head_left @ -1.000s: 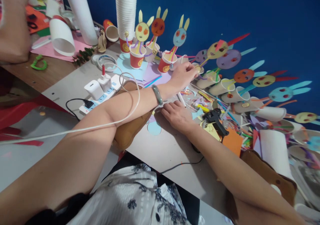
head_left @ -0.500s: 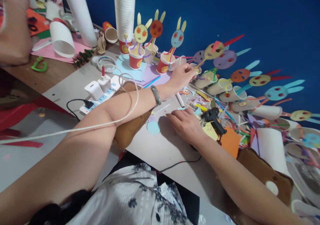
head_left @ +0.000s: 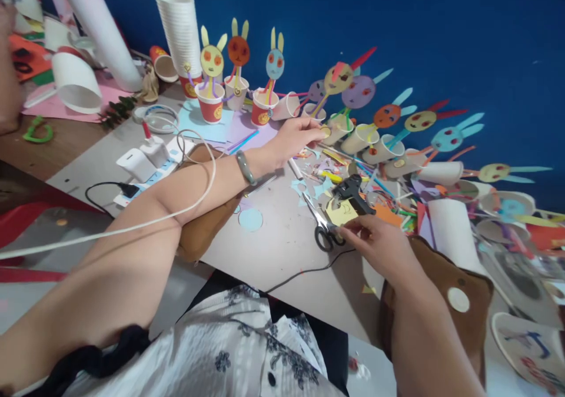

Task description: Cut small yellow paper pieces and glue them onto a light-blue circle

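Observation:
My left hand (head_left: 293,139) reaches across the table, a green bangle (head_left: 245,167) on its wrist. Its fingers pinch a small yellow round piece (head_left: 325,131) beside a paper cup (head_left: 338,129) lying on its side. My right hand (head_left: 378,245) rests on the table nearer to me, fingers curled. Its fingertips pinch the edge of a yellow paper piece (head_left: 341,212). Black-handled scissors (head_left: 322,227) lie just left of these fingers, and a black glue gun (head_left: 352,187) lies just beyond the paper.
Paper-cup rabbits (head_left: 210,85) stand and lie in a row along the blue wall. Near the stack of white cups (head_left: 179,29) are a power strip (head_left: 141,164) with chargers, a white cable (head_left: 132,227) over my left arm, paper scraps (head_left: 397,208) and brown cushions (head_left: 445,291).
My right hand lifted off the table and moved right, to the yellow paper by the scissors. My left hand stays at the lying cup. The view has shifted.

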The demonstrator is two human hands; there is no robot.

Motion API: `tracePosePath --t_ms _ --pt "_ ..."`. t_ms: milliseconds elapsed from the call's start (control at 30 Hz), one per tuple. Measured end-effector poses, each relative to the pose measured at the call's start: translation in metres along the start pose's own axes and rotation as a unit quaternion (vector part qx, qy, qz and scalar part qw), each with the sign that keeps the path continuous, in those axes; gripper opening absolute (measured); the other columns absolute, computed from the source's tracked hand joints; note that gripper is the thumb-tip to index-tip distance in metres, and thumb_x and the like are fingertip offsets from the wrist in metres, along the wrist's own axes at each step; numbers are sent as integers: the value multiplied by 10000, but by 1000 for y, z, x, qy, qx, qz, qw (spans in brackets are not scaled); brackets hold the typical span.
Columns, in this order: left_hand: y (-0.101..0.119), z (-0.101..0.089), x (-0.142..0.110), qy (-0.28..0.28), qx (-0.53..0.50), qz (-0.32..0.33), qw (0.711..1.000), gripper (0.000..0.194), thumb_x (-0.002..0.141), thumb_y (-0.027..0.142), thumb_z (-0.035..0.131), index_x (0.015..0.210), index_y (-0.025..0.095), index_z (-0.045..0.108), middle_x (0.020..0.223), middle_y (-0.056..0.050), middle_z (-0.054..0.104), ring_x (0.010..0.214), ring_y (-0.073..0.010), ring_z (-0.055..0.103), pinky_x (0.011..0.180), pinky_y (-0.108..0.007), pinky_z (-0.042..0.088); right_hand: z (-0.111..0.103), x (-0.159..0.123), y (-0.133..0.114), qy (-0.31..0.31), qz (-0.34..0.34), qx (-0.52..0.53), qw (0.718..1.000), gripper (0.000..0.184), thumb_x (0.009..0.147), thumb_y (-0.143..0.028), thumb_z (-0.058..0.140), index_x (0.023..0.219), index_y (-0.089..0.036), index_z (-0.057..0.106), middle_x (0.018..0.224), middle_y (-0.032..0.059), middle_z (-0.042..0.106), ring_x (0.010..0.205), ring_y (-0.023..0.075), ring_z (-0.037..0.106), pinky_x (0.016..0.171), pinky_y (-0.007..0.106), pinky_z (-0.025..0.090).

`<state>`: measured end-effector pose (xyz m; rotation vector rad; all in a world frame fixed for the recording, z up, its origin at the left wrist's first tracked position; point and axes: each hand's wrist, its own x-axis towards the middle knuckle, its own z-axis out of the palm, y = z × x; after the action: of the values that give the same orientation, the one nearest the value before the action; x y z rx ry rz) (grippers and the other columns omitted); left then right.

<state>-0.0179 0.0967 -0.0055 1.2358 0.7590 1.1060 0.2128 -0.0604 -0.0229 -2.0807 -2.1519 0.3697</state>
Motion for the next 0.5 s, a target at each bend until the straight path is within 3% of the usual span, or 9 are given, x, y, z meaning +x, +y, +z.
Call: tracePosePath --t_ms 133,333,500 --pt "2 0 1 -2 -7 -23 1000 168 864 81 589 717 149 543 685 13 558 677 -78 512 725 -258 403 13 -6 -9 -37 -43 -19 998 354 804 -558 661 723 -213 675 744 41 670 635 190 602 568 303 392" --pt "3 1 2 -11 -19 -30 999 169 862 83 607 711 148 571 712 0 596 678 -78 527 754 -284 413 30 -10 0 64 -104 -121 985 288 768 -486 711 757 -203 658 824 56 624 664 195 583 538 277 331" --pt "6 13 -12 -23 -1 -66 998 106 837 122 638 743 139 592 704 15 620 668 -66 553 761 -265 417 31 -8 1 32 -107 -121 986 235 788 -419 685 706 -203 645 753 35 599 614 173 561 535 278 329"
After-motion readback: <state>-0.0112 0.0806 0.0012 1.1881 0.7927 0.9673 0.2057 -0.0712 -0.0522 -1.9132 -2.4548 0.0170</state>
